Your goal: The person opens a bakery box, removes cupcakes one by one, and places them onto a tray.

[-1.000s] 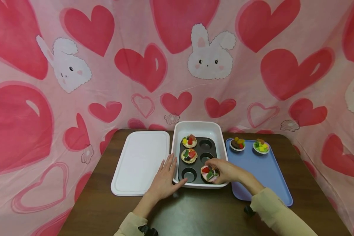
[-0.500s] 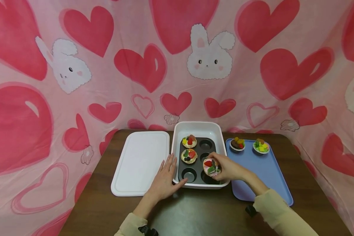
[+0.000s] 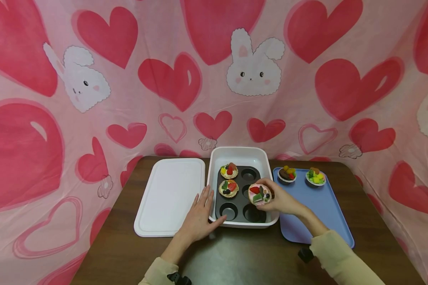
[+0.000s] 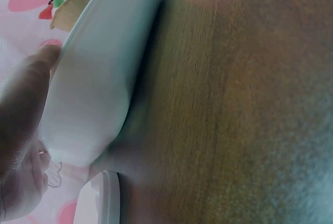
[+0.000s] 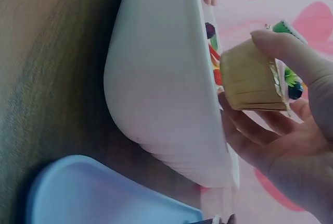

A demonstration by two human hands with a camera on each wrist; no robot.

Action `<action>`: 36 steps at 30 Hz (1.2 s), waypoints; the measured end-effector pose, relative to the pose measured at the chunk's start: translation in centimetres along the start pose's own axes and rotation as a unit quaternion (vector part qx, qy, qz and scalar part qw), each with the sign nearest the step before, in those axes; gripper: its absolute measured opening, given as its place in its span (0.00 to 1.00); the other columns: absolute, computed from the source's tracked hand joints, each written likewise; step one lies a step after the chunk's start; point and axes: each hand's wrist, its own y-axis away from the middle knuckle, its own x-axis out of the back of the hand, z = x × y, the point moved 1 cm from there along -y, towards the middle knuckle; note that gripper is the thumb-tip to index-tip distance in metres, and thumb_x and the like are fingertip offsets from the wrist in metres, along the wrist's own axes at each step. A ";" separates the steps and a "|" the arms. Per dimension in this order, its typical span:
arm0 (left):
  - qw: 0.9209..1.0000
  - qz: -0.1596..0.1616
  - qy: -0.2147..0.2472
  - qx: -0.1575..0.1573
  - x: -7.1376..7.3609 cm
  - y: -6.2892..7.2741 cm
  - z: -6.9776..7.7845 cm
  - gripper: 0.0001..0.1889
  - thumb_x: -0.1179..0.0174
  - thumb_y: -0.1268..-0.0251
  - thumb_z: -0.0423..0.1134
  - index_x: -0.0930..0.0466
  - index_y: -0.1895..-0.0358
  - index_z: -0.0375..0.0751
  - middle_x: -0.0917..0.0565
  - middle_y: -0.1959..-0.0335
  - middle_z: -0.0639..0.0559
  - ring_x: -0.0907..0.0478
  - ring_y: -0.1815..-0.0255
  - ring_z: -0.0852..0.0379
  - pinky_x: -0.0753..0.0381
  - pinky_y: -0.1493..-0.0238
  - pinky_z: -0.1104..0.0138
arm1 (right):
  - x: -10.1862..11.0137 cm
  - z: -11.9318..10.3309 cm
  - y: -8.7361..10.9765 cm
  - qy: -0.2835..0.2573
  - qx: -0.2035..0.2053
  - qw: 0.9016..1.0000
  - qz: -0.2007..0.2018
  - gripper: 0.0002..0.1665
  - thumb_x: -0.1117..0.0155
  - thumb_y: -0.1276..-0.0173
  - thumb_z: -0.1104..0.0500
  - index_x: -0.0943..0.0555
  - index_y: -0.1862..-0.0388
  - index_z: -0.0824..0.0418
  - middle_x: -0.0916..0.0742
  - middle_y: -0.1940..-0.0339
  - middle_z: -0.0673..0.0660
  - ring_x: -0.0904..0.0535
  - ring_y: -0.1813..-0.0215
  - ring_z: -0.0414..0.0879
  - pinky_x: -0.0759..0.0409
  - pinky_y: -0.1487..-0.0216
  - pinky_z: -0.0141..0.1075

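Observation:
My right hand (image 3: 279, 198) grips a cupcake (image 3: 259, 194) topped with pink cream, a strawberry and green pieces. In the right wrist view, its tan pleated cup (image 5: 250, 75) is between thumb and fingers, above the rim of the white basin (image 5: 156, 62). Below it, in the basin, lies a dark muffin tin (image 3: 239, 214). Two fruit-topped cupcakes sit in its left column, the back one (image 3: 229, 170) and the middle one (image 3: 228, 188); the front-left cup (image 3: 228, 211) holds nothing. My left hand (image 3: 198, 217) rests with spread, straight fingers at the basin's left front corner.
A white board (image 3: 171, 198) lies left of the basin on the brown table (image 3: 235, 257). To the right, a blue tray (image 3: 319, 206) bears a chocolate cupcake (image 3: 287, 174) and a yellow-green one (image 3: 315, 177) at its back edge. A heart-patterned cloth (image 3: 214, 99) hangs behind.
My right hand has lifted the pink cupcake out of the front-right cup of the tin and moved it up, back and slightly right. The left hand has stayed in place.

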 end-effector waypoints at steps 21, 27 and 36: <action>1.000 -0.005 0.005 0.008 -0.2 -0.1 -0.1 0.56 0.43 0.28 0.75 0.44 0.11 0.38 0.50 0.06 0.42 0.51 0.05 0.43 0.47 0.07 0.43 | 1.3 1.0 2.0 -0.191 -0.085 0.974 0.086 0.51 0.22 0.33 0.71 0.45 0.21 0.70 0.13 0.42 0.45 0.13 0.45 0.33 0.14 0.41 0.26; 1.000 -0.002 0.005 0.007 -0.3 -0.1 -0.1 0.56 0.43 0.28 0.75 0.44 0.11 0.38 0.50 0.06 0.42 0.51 0.05 0.43 0.48 0.07 0.44 | 1.9 1.0 2.7 -0.177 -0.096 0.974 0.099 0.47 0.21 0.33 0.70 0.40 0.24 0.65 0.15 0.40 0.48 0.16 0.45 0.33 0.13 0.44 0.27; 1.000 -0.001 0.007 0.007 -0.3 -0.1 -0.1 0.55 0.42 0.28 0.74 0.43 0.11 0.38 0.50 0.06 0.42 0.50 0.05 0.43 0.48 0.07 0.44 | 3.0 1.6 4.0 -0.152 -0.118 0.974 0.122 0.46 0.22 0.31 0.68 0.39 0.23 0.59 0.23 0.30 0.60 0.19 0.43 0.31 0.15 0.45 0.26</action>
